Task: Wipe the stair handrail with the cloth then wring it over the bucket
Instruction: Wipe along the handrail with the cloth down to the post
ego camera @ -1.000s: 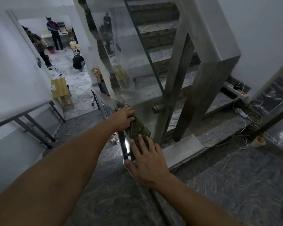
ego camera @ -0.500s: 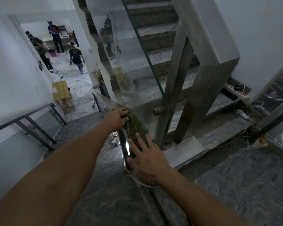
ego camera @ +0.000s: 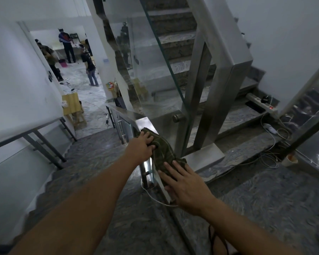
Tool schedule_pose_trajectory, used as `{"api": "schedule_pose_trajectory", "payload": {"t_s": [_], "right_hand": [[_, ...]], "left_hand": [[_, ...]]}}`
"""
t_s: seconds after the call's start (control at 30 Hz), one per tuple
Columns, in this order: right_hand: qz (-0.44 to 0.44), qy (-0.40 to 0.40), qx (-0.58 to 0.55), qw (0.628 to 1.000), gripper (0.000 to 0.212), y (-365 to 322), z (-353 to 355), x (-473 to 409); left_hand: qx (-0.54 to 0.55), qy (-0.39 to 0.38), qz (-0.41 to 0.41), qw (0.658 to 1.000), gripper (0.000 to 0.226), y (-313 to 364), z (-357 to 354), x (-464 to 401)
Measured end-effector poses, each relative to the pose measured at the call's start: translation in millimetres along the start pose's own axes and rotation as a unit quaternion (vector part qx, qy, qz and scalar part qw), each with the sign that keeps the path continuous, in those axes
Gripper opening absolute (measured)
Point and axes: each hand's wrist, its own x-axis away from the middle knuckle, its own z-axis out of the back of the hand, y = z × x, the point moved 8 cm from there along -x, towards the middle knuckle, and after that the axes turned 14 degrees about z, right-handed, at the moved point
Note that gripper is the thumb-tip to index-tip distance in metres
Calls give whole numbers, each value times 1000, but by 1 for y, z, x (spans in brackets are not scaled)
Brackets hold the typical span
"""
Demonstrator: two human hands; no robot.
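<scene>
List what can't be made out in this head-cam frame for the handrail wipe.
- Bucket: none identifiable in the head view; only a small pink object far down the hall, too small to tell.
- Handrail top under the cloth: covered by cloth and both hands.
- Left hand palm and grip: seen from the back only.
- Right hand contact with the rail: hidden beneath it.
- Cloth wetness: lighting too dim.

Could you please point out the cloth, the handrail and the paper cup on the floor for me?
cloth (ego camera: 163, 153): head view, on the middle of the dark green fabric between the two hands.
handrail (ego camera: 126, 113): head view, on its bare metal top beyond the cloth.
paper cup (ego camera: 291, 159): head view, on its rim, at right.
</scene>
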Motion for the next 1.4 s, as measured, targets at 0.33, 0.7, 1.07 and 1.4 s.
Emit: {"api": "schedule_pose_trajectory", "payload": {"t_s": [0.33, 0.7, 1.07, 1.4], "right_hand": [[-76, 140, 15, 987, 35, 68, 16, 58], [-61, 213, -42, 974, 30, 113, 41, 74], [-190, 171, -57, 965, 26, 171, 26, 101], [-309, 184, -132, 924, 32, 229, 43, 186]], "left_hand": [[-55, 58, 6, 997, 47, 33, -22, 69], [-78, 33, -54, 995, 44, 100, -49, 111], [-186, 39, -124, 974, 41, 159, -56, 103], [-194, 34, -246, 949, 48, 238, -73, 72]]}}
